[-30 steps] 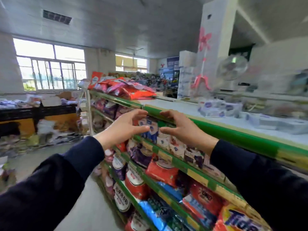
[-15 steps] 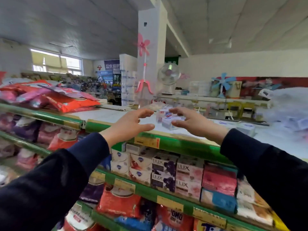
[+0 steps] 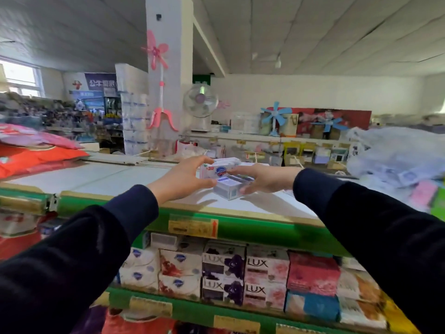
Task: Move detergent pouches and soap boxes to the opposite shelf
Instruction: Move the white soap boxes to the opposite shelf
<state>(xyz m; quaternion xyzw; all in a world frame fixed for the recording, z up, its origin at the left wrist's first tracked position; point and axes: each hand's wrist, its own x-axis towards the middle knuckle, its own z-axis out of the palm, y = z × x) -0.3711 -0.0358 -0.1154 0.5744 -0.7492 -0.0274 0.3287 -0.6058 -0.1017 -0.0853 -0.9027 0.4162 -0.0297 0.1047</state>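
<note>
My hands, left hand point(image 3: 183, 180) and right hand point(image 3: 261, 179), have just reached the soap boxes point(image 3: 222, 179) atop the shelf point(image 3: 134, 179), fingers spread, closing around them for pickup.

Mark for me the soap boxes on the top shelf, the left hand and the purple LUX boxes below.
soap boxes point(image 3: 228, 186): head view, front face of the lower box.
left hand point(image 3: 183, 180): head view, back of the hand.
purple LUX boxes point(image 3: 224, 263): head view, front face of the upper box.
</note>
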